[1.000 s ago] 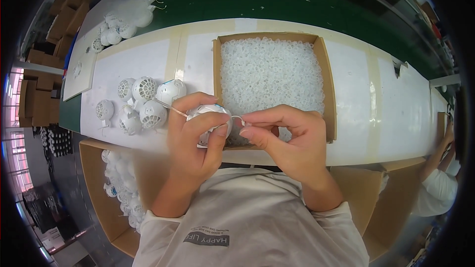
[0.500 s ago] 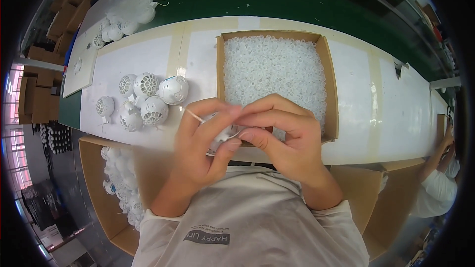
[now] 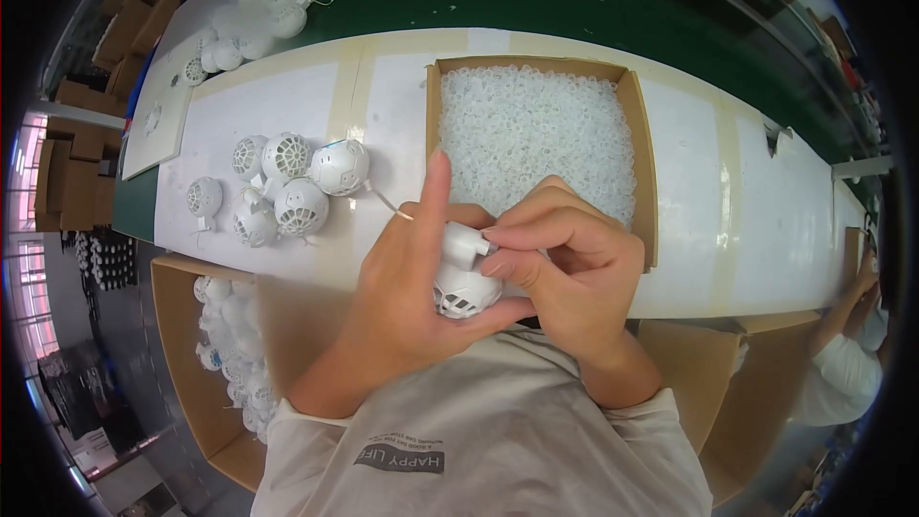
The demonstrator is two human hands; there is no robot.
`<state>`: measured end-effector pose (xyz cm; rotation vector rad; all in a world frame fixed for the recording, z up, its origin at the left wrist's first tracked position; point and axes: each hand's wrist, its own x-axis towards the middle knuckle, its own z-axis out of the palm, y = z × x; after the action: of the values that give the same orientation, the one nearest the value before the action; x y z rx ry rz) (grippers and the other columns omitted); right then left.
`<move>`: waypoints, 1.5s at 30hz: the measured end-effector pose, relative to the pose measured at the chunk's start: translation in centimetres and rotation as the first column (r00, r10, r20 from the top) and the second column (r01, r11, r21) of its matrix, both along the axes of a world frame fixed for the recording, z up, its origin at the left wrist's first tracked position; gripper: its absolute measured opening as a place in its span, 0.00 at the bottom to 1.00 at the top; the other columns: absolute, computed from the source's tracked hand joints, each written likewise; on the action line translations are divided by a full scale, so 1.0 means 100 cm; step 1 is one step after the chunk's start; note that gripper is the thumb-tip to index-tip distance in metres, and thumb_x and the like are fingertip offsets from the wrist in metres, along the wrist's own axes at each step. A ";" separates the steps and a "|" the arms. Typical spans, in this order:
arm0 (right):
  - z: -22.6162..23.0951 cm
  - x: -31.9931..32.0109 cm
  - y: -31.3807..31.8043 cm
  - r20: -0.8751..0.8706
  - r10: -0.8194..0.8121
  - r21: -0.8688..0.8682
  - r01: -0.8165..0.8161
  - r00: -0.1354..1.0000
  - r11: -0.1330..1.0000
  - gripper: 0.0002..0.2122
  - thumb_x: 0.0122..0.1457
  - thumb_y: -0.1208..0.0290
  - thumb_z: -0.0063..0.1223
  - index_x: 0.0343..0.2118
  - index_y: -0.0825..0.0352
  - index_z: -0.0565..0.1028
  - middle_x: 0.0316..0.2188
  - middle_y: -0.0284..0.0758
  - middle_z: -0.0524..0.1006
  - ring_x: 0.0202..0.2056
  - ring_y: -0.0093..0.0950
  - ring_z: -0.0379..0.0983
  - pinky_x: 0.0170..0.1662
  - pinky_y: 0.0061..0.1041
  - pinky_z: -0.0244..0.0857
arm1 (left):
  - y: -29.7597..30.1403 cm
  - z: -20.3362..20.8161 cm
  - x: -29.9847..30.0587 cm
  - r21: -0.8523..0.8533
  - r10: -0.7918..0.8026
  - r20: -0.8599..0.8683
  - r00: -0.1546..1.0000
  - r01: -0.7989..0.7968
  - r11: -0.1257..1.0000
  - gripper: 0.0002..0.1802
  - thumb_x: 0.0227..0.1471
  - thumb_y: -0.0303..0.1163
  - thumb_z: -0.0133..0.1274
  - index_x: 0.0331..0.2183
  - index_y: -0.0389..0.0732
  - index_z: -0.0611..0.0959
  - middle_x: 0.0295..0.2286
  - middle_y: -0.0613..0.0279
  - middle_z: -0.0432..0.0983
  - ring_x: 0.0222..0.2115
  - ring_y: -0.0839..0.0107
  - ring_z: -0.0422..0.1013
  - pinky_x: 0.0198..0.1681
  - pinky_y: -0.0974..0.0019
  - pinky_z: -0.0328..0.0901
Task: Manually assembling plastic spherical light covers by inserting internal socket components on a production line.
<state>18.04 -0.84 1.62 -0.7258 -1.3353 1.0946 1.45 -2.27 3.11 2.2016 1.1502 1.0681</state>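
A white plastic ball with a lattice underside [image 3: 467, 295] and a short squarish neck rests in my left hand [image 3: 397, 292]. My left thumb lies beneath it and the index finger points up, clear of it. From behind that hand a thin pale cord [image 3: 388, 201] sticks out. At the neck's end, my right hand [image 3: 584, 273] pinches thumb and forefinger together beside a small greyish tip [image 3: 490, 248]. Whatever sits between those fingertips is too covered to make out. Beyond the right hand stands a shallow cardboard box [image 3: 646, 172] filled with small clear plastic rings [image 3: 536, 134].
Several similar white balls [image 3: 301, 206] lie on the white tabletop [image 3: 392, 115] to the left, with a further pile [image 3: 258, 24] at the far left. More fill a carton [image 3: 177, 325] by my left arm. Another carton [image 3: 689, 364] stands at right, near a co-worker's sleeve [image 3: 842, 373].
My hands were closed together over the ball. Now the left index finger is raised, the ball and its neck show upright, and the right hand has shifted slightly right, pinching at the neck's end.
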 end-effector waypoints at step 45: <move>-0.024 0.031 0.027 0.872 -0.225 0.209 0.086 0.435 0.974 0.06 0.45 0.75 0.64 0.27 0.64 0.78 0.24 0.35 0.72 0.29 0.36 0.69 0.29 0.35 0.64 | -0.077 0.088 -0.247 -0.263 0.280 -0.886 0.369 -0.899 0.351 0.46 0.40 0.22 0.65 0.61 0.46 0.67 0.39 0.50 0.79 0.35 0.58 0.74 0.43 0.60 0.68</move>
<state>21.15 1.89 -0.79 -1.4148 -2.1568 0.3814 -23.26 -9.98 11.90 1.3461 2.4677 -0.3039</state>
